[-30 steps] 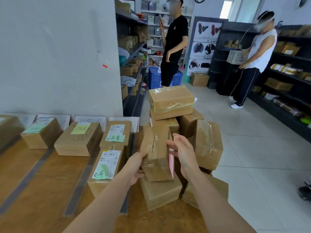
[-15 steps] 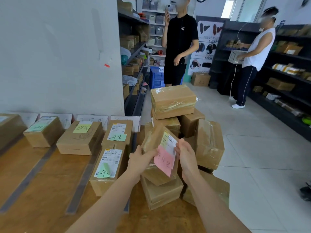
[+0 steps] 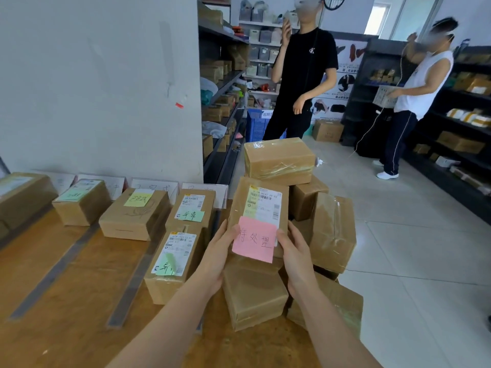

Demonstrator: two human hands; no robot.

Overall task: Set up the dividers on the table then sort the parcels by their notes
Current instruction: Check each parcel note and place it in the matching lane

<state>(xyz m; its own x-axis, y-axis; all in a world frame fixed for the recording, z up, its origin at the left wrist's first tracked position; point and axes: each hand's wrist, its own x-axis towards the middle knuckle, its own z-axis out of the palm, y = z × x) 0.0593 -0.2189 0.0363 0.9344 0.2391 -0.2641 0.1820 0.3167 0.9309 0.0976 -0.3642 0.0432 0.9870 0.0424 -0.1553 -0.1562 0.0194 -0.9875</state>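
My left grip (image 3: 218,252) and right grip (image 3: 295,257) clasp the parcel (image 3: 259,200) by its sides, tilted so its pink note (image 3: 253,240) faces me; reading it should pick its counter (image 3: 79,277) lane.

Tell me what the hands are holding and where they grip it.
One parcel with a pink note, held by both hands: the left hand grips its left edge, the right hand its right edge, beside the note.

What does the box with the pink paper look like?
The box is brown cardboard, tilted up toward the camera. A white printed label is on its face, with a handwritten pink note below. The left hand and right hand grip its sides, in front of a pile of boxes.
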